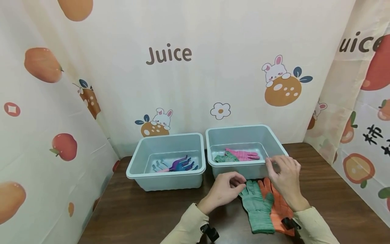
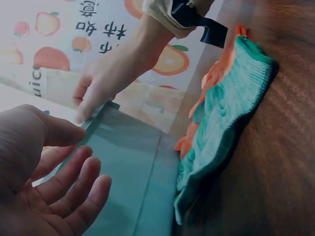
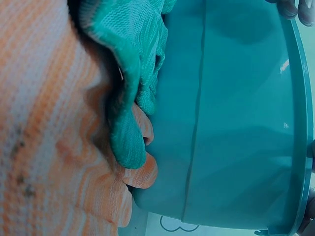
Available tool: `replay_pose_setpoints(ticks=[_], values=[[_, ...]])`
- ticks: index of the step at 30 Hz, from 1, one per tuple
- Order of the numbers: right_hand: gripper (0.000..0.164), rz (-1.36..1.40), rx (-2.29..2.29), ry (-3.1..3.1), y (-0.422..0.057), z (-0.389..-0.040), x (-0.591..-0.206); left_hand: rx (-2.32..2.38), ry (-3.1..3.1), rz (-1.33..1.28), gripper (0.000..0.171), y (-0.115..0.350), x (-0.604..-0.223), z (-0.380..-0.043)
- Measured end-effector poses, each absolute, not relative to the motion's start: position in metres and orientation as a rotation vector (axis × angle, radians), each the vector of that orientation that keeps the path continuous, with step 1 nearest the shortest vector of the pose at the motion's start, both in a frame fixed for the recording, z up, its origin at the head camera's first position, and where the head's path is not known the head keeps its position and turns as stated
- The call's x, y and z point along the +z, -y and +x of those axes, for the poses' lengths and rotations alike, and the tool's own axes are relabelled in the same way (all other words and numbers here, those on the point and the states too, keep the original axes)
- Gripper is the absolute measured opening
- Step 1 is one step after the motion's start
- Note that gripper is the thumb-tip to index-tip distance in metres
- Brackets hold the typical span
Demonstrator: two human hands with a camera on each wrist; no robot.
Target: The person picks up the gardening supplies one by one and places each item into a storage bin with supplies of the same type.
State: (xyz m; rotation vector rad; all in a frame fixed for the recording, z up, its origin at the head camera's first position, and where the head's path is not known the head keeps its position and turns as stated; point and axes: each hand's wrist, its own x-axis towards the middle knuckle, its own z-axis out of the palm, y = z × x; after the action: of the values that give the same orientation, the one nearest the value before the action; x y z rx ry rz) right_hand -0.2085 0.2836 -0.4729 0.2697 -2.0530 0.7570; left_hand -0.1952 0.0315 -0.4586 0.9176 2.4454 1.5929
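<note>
Thumb and fingertips of my right hand (image 1: 284,178) meet at the front rim of the right light-blue plastic bin (image 1: 237,166), near its right corner, and seem to pinch it. My left hand (image 1: 226,188) hovers in front of the same bin, its fingers loosely bent and apart from the thumb, holding nothing. A green knit glove (image 1: 259,210) and an orange knit glove (image 1: 278,206) lie on the table below the hands, the green partly over the orange. Inside the right bin lie a pink glove (image 1: 242,155) and a green patterned glove (image 1: 226,158).
The left light-blue bin (image 1: 169,183) stands beside the right one and holds several purple and blue fork-like or claw-shaped things (image 1: 179,165), their kind unclear. The brown wooden table (image 1: 146,217) meets a printed curtain (image 1: 189,84) at the back and sides.
</note>
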Motion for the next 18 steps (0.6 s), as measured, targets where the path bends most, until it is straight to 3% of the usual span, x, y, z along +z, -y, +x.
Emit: replay_pose_setpoints(ticks=[18], values=[[0.007, 0.264, 0.748, 2.051, -0.282, -0.209, -0.473, 1.337, -2.438, 0.957, 0.023, -0.039, -0.479, -0.190]])
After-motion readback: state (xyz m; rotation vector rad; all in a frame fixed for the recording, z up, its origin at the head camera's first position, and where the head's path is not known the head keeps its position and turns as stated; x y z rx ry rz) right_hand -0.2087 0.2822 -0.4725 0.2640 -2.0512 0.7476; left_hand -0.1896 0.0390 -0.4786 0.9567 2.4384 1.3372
